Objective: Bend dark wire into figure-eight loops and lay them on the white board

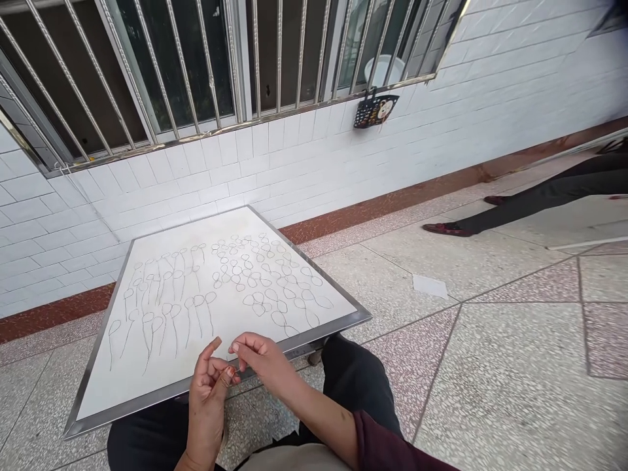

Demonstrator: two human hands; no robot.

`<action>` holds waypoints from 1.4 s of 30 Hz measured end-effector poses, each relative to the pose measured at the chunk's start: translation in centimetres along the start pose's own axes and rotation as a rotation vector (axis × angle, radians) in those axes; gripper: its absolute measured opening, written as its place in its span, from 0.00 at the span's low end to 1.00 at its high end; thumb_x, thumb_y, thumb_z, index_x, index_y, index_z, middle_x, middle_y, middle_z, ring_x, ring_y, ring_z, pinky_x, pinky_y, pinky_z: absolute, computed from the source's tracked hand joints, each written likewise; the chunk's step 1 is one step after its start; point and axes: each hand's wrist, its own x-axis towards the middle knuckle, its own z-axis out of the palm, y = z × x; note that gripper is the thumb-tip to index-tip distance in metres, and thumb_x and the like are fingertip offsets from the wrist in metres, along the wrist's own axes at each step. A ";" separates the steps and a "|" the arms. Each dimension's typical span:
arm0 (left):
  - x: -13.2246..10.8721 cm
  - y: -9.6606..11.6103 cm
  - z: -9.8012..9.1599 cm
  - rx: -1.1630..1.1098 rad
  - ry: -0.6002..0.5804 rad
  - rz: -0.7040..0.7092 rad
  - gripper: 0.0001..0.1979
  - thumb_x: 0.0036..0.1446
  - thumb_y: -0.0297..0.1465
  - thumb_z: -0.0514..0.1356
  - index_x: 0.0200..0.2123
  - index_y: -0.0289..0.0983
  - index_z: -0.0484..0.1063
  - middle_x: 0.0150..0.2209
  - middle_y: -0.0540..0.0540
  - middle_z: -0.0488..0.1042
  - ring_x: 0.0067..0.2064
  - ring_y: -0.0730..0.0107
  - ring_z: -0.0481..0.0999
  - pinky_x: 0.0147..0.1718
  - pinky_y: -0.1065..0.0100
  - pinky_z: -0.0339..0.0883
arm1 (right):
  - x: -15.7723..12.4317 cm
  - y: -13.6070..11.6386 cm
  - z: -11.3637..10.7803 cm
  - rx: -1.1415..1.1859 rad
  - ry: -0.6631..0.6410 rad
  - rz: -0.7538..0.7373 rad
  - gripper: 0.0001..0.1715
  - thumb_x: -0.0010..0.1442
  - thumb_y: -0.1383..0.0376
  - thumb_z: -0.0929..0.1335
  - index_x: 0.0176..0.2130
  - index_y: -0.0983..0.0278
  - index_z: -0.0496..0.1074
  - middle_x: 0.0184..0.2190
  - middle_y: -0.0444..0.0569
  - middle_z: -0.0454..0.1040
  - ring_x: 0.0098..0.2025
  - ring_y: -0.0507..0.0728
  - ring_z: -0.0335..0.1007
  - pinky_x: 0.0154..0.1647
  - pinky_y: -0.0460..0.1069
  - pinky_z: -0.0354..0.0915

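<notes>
My left hand [210,386] is at the front edge of a white table [196,360], thumb and bent fingers pinched together, index finger raised. Close beside it, my right hand [260,356] pinches with thumb and forefinger. A faint strand, which looks like thin wire, runs between the fingertips; most of it is hidden. On the left of the tabletop lie several thin wire pieces [169,307], each with a round loop and a long tail. Several wire pieces bent into joined loops [258,302] lie on the right.
The table has a metal rim [338,322] and stands by a white tiled wall [314,157] under a barred window [210,78]. A dark patterned bag [375,111] hangs from the bars. A person's legs [540,196] are at the right, and white paper [430,286] lies on the floor.
</notes>
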 end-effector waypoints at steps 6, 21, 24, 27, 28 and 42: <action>0.2 -0.3 -0.2 -0.005 0.040 -0.015 0.28 0.52 0.39 0.67 0.56 0.41 0.68 0.27 0.52 0.70 0.31 0.70 0.72 0.39 0.65 0.68 | 0.7 0.9 -0.2 -0.014 -0.042 0.017 0.15 0.56 0.55 0.69 0.27 0.62 0.73 0.18 0.41 0.68 0.21 0.50 0.58 0.26 0.47 0.55; 0.5 0.3 -0.7 -0.048 0.141 -0.010 0.30 0.54 0.39 0.66 0.58 0.40 0.64 0.29 0.51 0.72 0.31 0.70 0.74 0.34 0.67 0.67 | 2.5 2.0 -0.5 -0.071 -0.051 -0.044 0.18 0.55 0.51 0.70 0.42 0.59 0.76 0.33 0.46 0.74 0.33 0.54 0.67 0.27 0.47 0.62; 0.7 0.7 -0.5 -0.016 0.133 -0.015 0.31 0.52 0.38 0.67 0.58 0.40 0.65 0.28 0.52 0.73 0.32 0.70 0.74 0.33 0.68 0.67 | 2.3 2.3 -0.2 -0.062 -0.087 -0.040 0.18 0.53 0.52 0.72 0.39 0.60 0.76 0.30 0.44 0.72 0.28 0.52 0.65 0.24 0.46 0.60; 0.9 0.8 -0.4 0.026 0.092 -0.019 0.30 0.52 0.38 0.67 0.57 0.39 0.67 0.28 0.51 0.73 0.32 0.69 0.74 0.33 0.69 0.68 | 2.4 2.4 0.3 0.002 -0.091 -0.005 0.17 0.54 0.50 0.71 0.35 0.61 0.75 0.25 0.41 0.70 0.23 0.49 0.64 0.23 0.46 0.59; 0.9 0.9 -0.4 0.030 0.084 -0.018 0.30 0.52 0.38 0.67 0.57 0.39 0.67 0.28 0.51 0.73 0.33 0.69 0.75 0.33 0.69 0.68 | 2.4 2.4 0.5 0.019 -0.079 0.007 0.18 0.53 0.50 0.71 0.33 0.61 0.74 0.24 0.41 0.70 0.22 0.49 0.64 0.22 0.46 0.59; 1.1 1.5 -0.4 -0.027 0.055 0.018 0.32 0.52 0.33 0.68 0.60 0.42 0.63 0.36 0.48 0.76 0.36 0.70 0.73 0.33 0.70 0.68 | 3.4 0.5 0.9 -0.055 -0.013 -0.030 0.13 0.55 0.55 0.69 0.32 0.62 0.74 0.24 0.41 0.70 0.20 0.48 0.62 0.21 0.45 0.62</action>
